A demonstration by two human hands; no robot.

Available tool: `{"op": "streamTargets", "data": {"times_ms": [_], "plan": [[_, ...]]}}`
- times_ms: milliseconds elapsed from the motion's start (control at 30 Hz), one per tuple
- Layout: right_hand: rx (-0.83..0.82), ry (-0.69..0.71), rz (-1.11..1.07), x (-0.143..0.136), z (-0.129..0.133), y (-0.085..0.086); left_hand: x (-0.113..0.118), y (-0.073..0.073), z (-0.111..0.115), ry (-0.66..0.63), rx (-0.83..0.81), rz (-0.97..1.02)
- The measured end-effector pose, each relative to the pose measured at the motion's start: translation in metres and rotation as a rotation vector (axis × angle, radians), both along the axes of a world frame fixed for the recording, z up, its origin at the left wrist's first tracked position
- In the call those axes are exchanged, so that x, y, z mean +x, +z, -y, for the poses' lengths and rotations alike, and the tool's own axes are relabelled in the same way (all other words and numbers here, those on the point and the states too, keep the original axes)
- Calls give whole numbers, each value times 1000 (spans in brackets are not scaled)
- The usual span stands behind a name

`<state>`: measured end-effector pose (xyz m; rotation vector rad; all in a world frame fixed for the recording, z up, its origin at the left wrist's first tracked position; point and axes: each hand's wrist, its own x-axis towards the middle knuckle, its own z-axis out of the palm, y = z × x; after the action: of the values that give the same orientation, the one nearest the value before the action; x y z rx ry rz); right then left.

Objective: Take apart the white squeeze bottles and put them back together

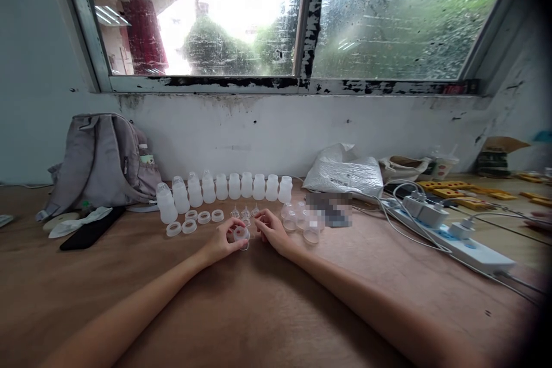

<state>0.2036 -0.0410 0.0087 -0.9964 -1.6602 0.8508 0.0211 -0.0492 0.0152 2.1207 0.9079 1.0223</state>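
My left hand (221, 241) is closed around a whitish screw ring (241, 233), thumb in front and fingers behind, just above the table. Close by on its right, my right hand (275, 232) has its fingers bent inward; whatever lies between the fingertips is too small to make out. Clear bottle nipples (235, 213) stand just beyond my hands, one of them near my right fingertips. Several loose rings (204, 217) lie to the left. Behind them runs a curved row of frosted baby bottles (234, 186); those at the left end carry clear caps (164, 190).
Clear dome caps (311, 234) are grouped right of my right hand, beside a blurred dark patch (330, 210). A plastic bag (345, 172) lies behind. Rightward are a power strip (466, 247) with cables and yellow pieces (461, 192). A backpack (101, 161) and black phone (92, 229) are left.
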Motion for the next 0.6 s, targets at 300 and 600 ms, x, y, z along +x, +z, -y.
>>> {"op": "streamTargets", "data": {"times_ms": [300, 600], "plan": [[-11, 9, 28, -1, -1, 0, 1, -5, -4, 2, 90, -265], [2, 26, 64, -1, -4, -4, 1, -8, -5, 23, 97, -234]]}}
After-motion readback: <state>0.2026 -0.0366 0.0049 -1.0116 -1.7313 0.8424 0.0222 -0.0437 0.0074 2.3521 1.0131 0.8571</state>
